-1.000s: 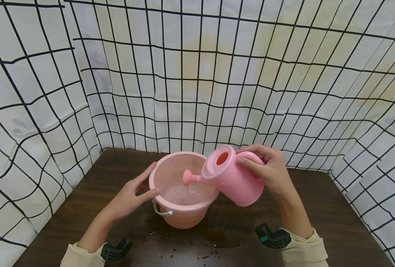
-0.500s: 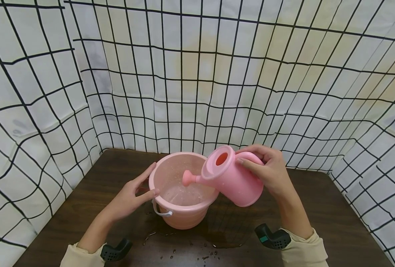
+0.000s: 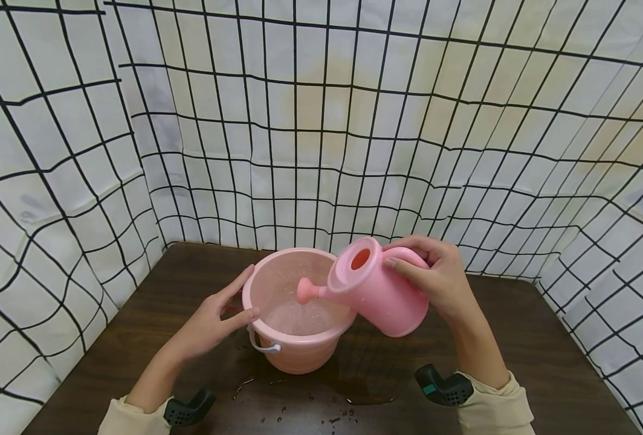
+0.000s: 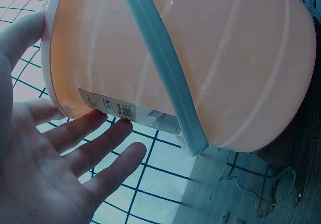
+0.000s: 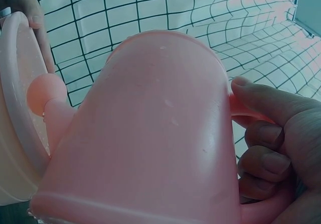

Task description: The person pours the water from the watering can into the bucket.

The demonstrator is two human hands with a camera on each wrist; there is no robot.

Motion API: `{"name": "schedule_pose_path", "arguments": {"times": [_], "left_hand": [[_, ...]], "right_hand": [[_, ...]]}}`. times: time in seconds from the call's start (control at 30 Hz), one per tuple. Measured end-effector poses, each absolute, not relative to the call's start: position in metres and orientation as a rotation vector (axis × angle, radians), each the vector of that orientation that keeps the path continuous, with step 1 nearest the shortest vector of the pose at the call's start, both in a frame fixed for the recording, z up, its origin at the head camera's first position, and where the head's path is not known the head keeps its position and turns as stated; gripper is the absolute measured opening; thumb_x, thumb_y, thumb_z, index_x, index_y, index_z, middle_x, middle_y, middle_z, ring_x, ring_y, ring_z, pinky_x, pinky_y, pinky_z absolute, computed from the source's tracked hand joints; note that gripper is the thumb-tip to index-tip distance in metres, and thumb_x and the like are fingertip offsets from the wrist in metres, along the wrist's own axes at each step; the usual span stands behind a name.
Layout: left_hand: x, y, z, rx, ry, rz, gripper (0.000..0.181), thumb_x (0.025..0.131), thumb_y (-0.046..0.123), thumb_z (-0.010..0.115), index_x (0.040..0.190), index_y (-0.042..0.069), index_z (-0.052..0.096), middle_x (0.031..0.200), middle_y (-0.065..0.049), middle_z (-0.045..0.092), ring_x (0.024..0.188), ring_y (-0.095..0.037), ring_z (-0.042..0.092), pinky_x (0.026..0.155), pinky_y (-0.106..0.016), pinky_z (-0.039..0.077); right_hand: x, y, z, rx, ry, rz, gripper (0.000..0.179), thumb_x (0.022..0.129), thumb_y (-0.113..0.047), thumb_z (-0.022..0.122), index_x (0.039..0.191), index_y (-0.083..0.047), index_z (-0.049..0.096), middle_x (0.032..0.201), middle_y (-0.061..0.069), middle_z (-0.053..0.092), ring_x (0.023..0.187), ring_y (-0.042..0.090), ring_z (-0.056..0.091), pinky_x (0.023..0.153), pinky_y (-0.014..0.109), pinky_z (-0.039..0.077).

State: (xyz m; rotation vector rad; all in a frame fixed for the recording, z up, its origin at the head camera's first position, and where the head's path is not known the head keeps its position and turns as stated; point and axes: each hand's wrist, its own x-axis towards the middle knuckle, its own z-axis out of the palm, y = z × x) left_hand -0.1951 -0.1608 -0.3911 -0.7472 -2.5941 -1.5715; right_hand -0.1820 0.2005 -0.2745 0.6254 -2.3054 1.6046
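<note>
Tilting watering can via R hand, fingers round handle, spout over bucket on desk; L hand, fingers spread wide, touches bucket rim. I'd say pour's underway: water in bucket, can't tell amt left from my feed.

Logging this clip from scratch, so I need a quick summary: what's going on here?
A person's right hand grips the handle of a tilted, pink plastic watering can, its spout over a round, pale pink plastic bucket. Their left hand touches the bucket's rim. Clear water shows inside the bucket, which stands on a dark wood-grained table with scattered droplets.
</note>
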Motion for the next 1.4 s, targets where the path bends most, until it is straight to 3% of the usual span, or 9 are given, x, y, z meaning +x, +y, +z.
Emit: {"name": "schedule_pose_path", "arguments": {"times": [0.63,0.87,1.1,1.4], "left_hand": [[-0.1945,-0.16,-0.39,-0.762,-2.581,-1.593,0.07,0.089,0.022,0.058,0.146,0.031,0.018,0.15,0.0,0.027,0.108,-0.024,0.057,0.083,-0.026,0.049],[-0.1951,-0.1599,-0.3901,-0.761,-2.579,-1.597,0.07,0.089,0.022,0.058,0.145,0.035,0.018,0.15,0.001,0.027,0.109,-0.025,0.057,0.083,-0.026,0.049],[-0.195,-0.1597,-0.3901,-0.752,-2.587,-1.605,0.07,0.089,0.023,0.058,0.147,0.029,0.018,0.15,0.001,0.027,0.108,-0.025,0.057,0.082,-0.025,0.049],[-0.1942,-0.1594,-0.3895,-0.732,-2.603,-1.589,0.07,0.089,0.025,0.058,0.144,0.038,0.017,0.149,0.001,0.027,0.107,-0.022,0.057,0.082,-0.025,0.049]], "right_hand": [[-0.1812,0.199,-0.2726,0.601,-2.331,1.605,0.019,0.079,-0.018,0.071,0.097,-0.014,0.069,0.089,0.002,0.067,0.075,0.02,0.061,0.06,0.037,0.054],[-0.182,0.1992,-0.2716,0.613,-2.338,1.593,0.017,0.079,-0.018,0.071,0.096,-0.015,0.068,0.089,0.003,0.066,0.075,0.021,0.06,0.059,0.036,0.054],[-0.1829,0.1992,-0.2711,0.61,-2.353,1.585,0.018,0.08,-0.02,0.071,0.097,-0.015,0.069,0.09,0.002,0.066,0.074,0.021,0.059,0.058,0.037,0.053],[-0.1832,0.1988,-0.271,0.59,-2.352,1.589,0.017,0.079,-0.022,0.072,0.095,-0.018,0.069,0.09,0.002,0.066,0.076,0.022,0.059,0.059,0.038,0.053]]}}
